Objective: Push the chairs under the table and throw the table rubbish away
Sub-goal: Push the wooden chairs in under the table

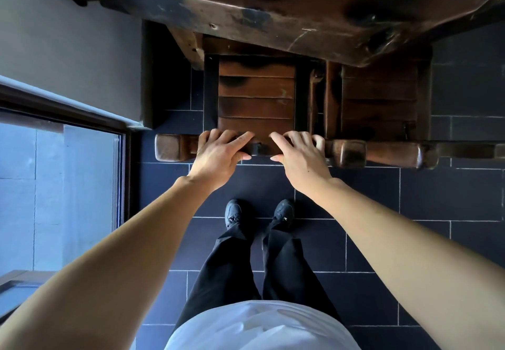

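A dark wooden chair (256, 98) with a slatted seat stands right in front of me, the far part of its seat tucked beneath the edge of the rough dark wooden table (273, 8). My left hand (220, 153) and my right hand (299, 155) both grip the top rail of the chair's backrest, fingers curled over its far side and thumbs on the near side. A second slatted chair (379, 98) stands beside it on the right, also partly under the table. No rubbish shows in this view.
The floor is dark tile (410, 199), and my two black shoes (235, 213) stand just behind the chair. A grey wall (68, 49) and a dark-framed window (54, 186) close off the left side, near the chair's left end.
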`<state>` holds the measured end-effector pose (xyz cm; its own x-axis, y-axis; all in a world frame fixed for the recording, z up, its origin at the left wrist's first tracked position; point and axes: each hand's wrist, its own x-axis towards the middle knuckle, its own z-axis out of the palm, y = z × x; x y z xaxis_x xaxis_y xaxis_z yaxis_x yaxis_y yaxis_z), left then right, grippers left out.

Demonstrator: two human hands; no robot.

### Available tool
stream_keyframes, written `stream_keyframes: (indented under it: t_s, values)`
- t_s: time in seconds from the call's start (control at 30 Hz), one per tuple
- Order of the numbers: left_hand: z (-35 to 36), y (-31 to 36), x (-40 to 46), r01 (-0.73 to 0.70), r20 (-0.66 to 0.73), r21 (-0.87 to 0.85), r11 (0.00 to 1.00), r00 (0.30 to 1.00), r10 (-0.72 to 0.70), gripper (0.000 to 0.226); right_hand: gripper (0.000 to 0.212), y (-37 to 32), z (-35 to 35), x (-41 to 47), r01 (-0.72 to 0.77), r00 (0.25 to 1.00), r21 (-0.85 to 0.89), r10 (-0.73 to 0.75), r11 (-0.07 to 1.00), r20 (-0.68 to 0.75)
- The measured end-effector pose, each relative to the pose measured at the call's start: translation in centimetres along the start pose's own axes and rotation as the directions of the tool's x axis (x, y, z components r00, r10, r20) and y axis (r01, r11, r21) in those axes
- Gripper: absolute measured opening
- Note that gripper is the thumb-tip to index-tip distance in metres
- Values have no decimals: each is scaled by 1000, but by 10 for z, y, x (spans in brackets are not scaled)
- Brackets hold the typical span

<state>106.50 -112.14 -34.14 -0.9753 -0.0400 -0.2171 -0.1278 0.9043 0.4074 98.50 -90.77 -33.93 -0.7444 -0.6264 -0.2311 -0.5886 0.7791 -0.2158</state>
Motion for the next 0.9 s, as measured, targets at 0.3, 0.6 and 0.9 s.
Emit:
stream_keyframes:
  t_s: [0.3,0.6,0.9]
  values:
    - [1,-2,-1,-11,-18,18,1000,1000,11,43,42,1,3,1,23,999,-18,-24,1000,-26]
    - [-4,-9,2,-47,-33,50,998,998,49,44,43,-6,3,8,5,1000,-13,-6,1000,-23]
    - [-12,-11,11,-15,-7,10,1000,1000,15,45,48,-7,-5,15,-17,999,-4,17,1000,45]
